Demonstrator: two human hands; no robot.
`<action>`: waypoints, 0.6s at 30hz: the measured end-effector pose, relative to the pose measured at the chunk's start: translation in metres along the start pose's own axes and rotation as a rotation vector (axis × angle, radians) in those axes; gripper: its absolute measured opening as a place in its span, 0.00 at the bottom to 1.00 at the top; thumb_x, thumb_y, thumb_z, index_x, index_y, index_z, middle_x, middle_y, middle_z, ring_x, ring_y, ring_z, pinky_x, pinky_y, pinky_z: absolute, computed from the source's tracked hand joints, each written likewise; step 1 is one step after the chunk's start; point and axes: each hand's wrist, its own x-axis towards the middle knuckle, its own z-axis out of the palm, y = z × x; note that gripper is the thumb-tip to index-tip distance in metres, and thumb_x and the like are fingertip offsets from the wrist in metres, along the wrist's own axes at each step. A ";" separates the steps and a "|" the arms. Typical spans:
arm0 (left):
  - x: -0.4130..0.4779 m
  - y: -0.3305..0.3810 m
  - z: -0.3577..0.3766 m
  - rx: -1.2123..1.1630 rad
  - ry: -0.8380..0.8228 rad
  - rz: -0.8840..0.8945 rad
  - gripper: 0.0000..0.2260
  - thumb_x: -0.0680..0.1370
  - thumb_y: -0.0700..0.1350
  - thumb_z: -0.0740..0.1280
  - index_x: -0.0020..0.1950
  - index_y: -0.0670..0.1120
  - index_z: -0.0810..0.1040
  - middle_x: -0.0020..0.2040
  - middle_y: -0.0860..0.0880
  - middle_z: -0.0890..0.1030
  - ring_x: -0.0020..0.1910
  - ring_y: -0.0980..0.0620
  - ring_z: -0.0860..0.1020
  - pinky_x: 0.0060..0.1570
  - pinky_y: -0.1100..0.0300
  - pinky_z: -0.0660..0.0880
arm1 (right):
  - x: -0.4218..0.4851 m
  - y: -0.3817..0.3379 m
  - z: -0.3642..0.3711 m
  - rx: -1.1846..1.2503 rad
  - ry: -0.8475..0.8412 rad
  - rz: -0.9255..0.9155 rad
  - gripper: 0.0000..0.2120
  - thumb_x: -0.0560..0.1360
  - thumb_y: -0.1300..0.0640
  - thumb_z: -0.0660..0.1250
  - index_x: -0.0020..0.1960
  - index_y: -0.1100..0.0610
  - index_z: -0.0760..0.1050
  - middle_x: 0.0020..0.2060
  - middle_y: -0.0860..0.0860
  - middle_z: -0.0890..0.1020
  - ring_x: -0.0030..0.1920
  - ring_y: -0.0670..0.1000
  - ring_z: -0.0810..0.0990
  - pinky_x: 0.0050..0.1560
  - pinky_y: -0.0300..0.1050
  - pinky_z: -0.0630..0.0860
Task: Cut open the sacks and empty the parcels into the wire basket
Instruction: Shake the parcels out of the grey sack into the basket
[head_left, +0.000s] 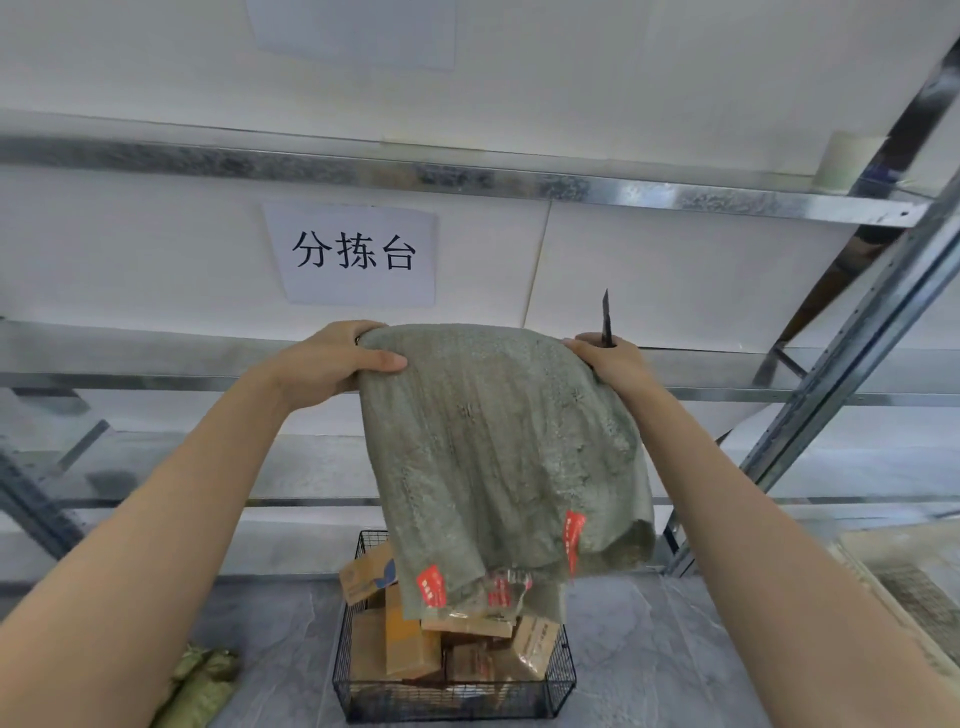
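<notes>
Both hands are raised and set apart. Left hand (340, 358) is clamped on one top corner of the sack (498, 457); right hand (610, 358) grips the other corner and also holds a dark blade (605, 317) pointing straight up. Sack hangs with its long axis vertical, mouth downward, directly over the wire basket (358, 691). Fabric is coarse, woven, grey-green, limp, with red tags near the hem. Brown cardboard parcels (410, 649) lie heaped in the black mesh basket on the grey table (649, 649).
</notes>
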 end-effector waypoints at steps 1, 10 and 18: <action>0.000 -0.003 -0.002 -0.043 -0.002 -0.012 0.42 0.49 0.55 0.83 0.59 0.43 0.77 0.53 0.47 0.83 0.51 0.51 0.83 0.42 0.63 0.79 | -0.001 -0.001 -0.001 -0.002 -0.019 -0.008 0.21 0.73 0.54 0.72 0.63 0.62 0.73 0.50 0.54 0.79 0.40 0.45 0.78 0.30 0.30 0.75; 0.002 -0.017 -0.010 -0.255 0.146 -0.144 0.09 0.75 0.35 0.67 0.55 0.38 0.76 0.54 0.43 0.80 0.48 0.49 0.80 0.36 0.64 0.80 | -0.001 -0.007 -0.004 -0.159 -0.480 0.025 0.34 0.66 0.50 0.76 0.68 0.46 0.66 0.60 0.52 0.77 0.57 0.56 0.80 0.62 0.56 0.75; -0.003 -0.022 -0.018 -0.559 0.194 0.003 0.20 0.77 0.35 0.64 0.68 0.48 0.71 0.55 0.49 0.80 0.48 0.54 0.82 0.41 0.62 0.80 | 0.004 -0.002 0.006 -0.198 -0.414 -0.015 0.24 0.69 0.68 0.71 0.64 0.54 0.74 0.46 0.55 0.78 0.36 0.50 0.74 0.28 0.40 0.70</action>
